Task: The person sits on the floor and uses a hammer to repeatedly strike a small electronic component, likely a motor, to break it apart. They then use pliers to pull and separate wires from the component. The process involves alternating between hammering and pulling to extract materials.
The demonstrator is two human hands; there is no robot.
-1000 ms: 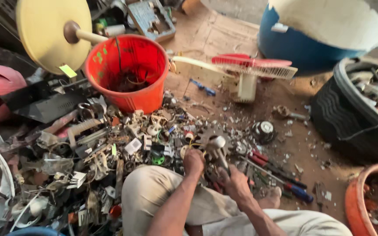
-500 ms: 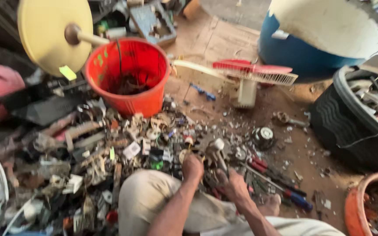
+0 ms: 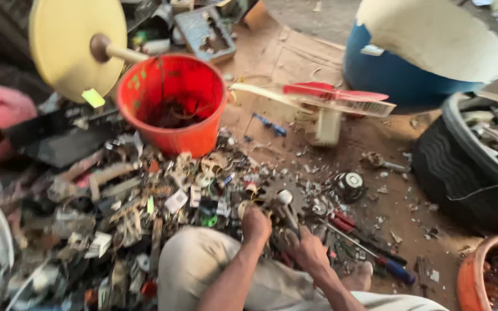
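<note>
Head view. The left hand [image 3: 256, 223] and right hand [image 3: 309, 251] are both clenched on one small metal part [image 3: 283, 214], held just above the floor [image 3: 295, 63] in front of the knee [image 3: 194, 259]. The part's long axis runs from about 5 o'clock up to 11 o'clock, its pale rounded end pointing away from the body. The left hand grips at its 9 o'clock side, the right at its 5 o'clock end; both touch it. The scrap pile [image 3: 116, 207] spreads to 9 o'clock, the red bucket [image 3: 171, 103] stands at 11 o'clock, and screwdrivers [image 3: 370, 250] lie at 3 o'clock.
</note>
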